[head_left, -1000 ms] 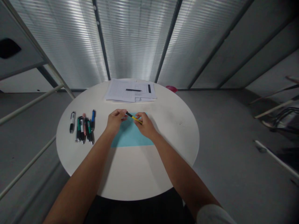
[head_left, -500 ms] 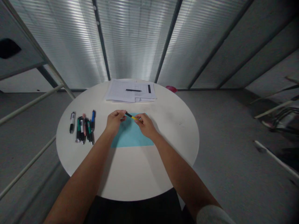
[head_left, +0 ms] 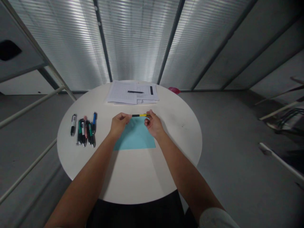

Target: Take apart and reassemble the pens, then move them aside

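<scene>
A black and yellow pen [head_left: 140,115] is held level between both hands, just above the far edge of a light blue sheet of paper [head_left: 135,136]. My left hand [head_left: 119,123] pinches its black end. My right hand [head_left: 153,123] grips the yellow end with curled fingers. The blue sheet lies flat on a round white table [head_left: 133,171], partly covered by both hands.
Several pens [head_left: 83,130] lie in a row at the table's left. A stack of printed papers [head_left: 131,92] with a black pen [head_left: 135,92] on top sits at the far edge. A pink object [head_left: 174,90] shows behind the table. Grey floor surrounds it.
The pen has swung from a slant to level. My right hand has shifted right and further away along it. My left hand has stayed nearly in place.
</scene>
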The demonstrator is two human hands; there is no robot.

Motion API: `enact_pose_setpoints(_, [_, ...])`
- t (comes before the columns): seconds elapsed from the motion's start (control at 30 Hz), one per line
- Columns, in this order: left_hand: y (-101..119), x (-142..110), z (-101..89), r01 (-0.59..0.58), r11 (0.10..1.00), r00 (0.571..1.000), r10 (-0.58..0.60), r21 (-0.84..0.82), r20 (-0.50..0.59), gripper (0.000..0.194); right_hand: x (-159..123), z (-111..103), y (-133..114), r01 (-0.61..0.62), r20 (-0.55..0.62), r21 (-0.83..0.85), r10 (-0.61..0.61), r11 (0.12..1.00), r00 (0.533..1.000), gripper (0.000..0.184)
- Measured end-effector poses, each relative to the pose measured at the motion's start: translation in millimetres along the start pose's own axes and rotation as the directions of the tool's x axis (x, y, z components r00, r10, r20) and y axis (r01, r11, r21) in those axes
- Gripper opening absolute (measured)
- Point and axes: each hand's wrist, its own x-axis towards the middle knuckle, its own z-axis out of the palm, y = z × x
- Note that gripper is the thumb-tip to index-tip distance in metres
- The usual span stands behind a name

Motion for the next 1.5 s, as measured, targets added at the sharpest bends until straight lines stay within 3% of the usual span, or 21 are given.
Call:
enact_pose_setpoints(0.13, [1.3, -2.7, 1.7, -0.052, 0.996, 0.999, 0.051, 0.079, 0.014, 0.021, -3.1, -3.1, -7.6, -0.112, 0.095, 0.098, 0.103, 0.989, 0.99, 0.041])
enact_pose_setpoints(0.33, [-5.0, -5.4, 5.1, -0.083, 0.979, 0.994, 0.068, 0.188, 0.085, 0.02, -8.9, -9.1, -7.3, -0.114, 0.28, 0.087, 0.085, 0.99, 0.956, 0.052])
enact_pose_setpoints(0.43, [-7.4, -5.5, 4.9, -0.168, 0.957, 0.984, 0.15, 0.238, 0.091, 0.013, -9.3, -9.2, -6.6, -0.13, 0.275, 0.074, 0.105, 0.989, 0.956, 0.049])
enact_pose_setpoints(0.53, [-4.9, -6.9, 3.4, -0.228, 0.937, 0.97, 0.196, 0.264, 0.14, 0.011, -6.9, -10.5, -6.8, -0.062, 0.224, 0.033, 0.053, 0.998, 0.973, 0.045])
enact_pose_setpoints(0.67, [-1.1, -8.3, -0.8, -0.213, 0.97, 0.951, 0.178, 0.119, 0.253, 0.027, -2.0, -16.7, -10.5, 0.054, 0.147, 0.025, -0.057, 0.998, 0.988, 0.046])
enact_pose_setpoints(0.87, [-9.3, 3.7, -7.7, -0.052, 0.998, 0.997, 0.053, -0.025, 0.056, 0.014, -2.1, -22.0, -14.8, 0.076, 0.134, 0.046, -0.081, 0.996, 0.988, 0.054])
enact_pose_setpoints(1.1, [-9.1, 11.2, -9.9, 0.073, 0.959, 0.991, -0.1, -0.275, -0.088, 0.014, -2.1, -22.5, -16.6, 0.0, 0.166, 0.209, -0.035, 0.978, 0.986, 0.049])
enact_pose_setpoints(1.3, [-10.0, 9.9, -7.6, 0.067, 0.977, 0.991, -0.088, -0.203, -0.099, 0.012, -1.1, -23.7, -25.4, -0.041, 0.112, 0.322, 0.005, 0.946, 0.994, 0.05])
enact_pose_setpoints(1.5, [-7.5, 7.7, -4.9, 0.06, 0.988, 0.99, -0.077, -0.142, -0.118, 0.013, -0.2, -20.3, -28.4, -0.073, 0.04, 0.306, 0.064, 0.949, 0.997, 0.047])
